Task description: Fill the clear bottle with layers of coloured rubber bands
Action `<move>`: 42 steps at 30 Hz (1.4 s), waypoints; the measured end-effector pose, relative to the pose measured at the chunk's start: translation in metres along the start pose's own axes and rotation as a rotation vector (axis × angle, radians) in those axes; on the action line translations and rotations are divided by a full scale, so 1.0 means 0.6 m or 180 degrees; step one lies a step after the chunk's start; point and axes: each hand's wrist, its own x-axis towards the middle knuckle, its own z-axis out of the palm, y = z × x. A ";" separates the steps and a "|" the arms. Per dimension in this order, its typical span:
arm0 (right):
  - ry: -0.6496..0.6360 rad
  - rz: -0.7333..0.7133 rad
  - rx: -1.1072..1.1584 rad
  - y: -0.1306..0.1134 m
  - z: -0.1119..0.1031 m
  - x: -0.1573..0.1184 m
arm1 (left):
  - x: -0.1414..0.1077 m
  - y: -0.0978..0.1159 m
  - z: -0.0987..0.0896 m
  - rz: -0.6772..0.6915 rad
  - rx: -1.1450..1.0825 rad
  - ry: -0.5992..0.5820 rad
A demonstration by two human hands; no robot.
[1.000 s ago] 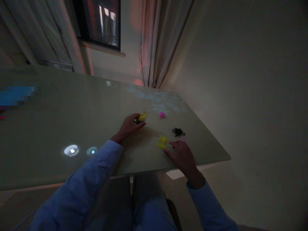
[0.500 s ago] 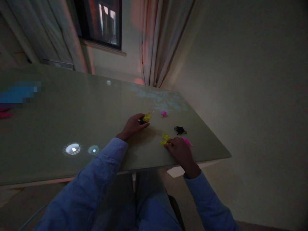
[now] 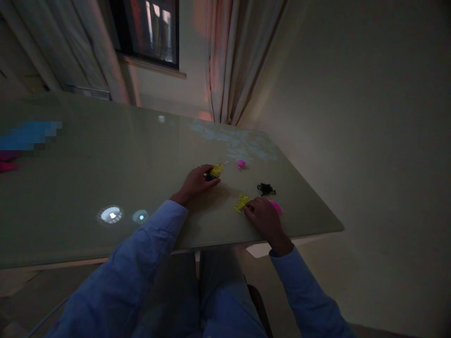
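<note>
My left hand (image 3: pixel 196 183) is closed around a small clear container (image 3: pixel 217 171), with yellow and black bits showing in it. Close to its right lies a pile of small yellow pieces (image 3: pixel 241 203). My right hand (image 3: pixel 262 213) touches the right side of that pile, fingers bent together; whatever they may pinch is too small to make out. A pink pile (image 3: pixel 276 207) shows partly behind the right hand. Beyond it is a heap of thin black pieces (image 3: pixel 266 189). A small pink object (image 3: pixel 241 164), perhaps a lid, sits farther back.
The pale glossy table (image 3: pixel 141 155) has its front edge before my lap and a right corner near the wall (image 3: pixel 380 164). Blue and pink items (image 3: pixel 10 166), partly blurred, lie at the far left. Lamp reflections show on the tabletop. Curtains (image 3: pixel 239 61) hang behind it.
The view has shifted slightly. My left hand keeps its hold on the container, and my right hand stays at the yellow pile with little visible movement.
</note>
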 end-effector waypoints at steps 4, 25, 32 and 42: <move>0.0219 -0.0014 0.0581 0.011 0.006 0.000 | -0.002 0.004 0.000 0.0117 0.0047 0.0012; 0.0879 0.1196 0.3549 0.028 -0.028 0.044 | -0.016 0.038 0.000 0.0647 0.0579 -0.0531; 0.1187 0.0982 0.3811 0.004 -0.047 0.075 | -0.019 0.045 -0.001 0.0754 0.0448 -0.0719; 0.1154 0.0974 0.4702 -0.053 -0.037 0.107 | -0.022 0.048 0.000 0.0778 0.0021 -0.0921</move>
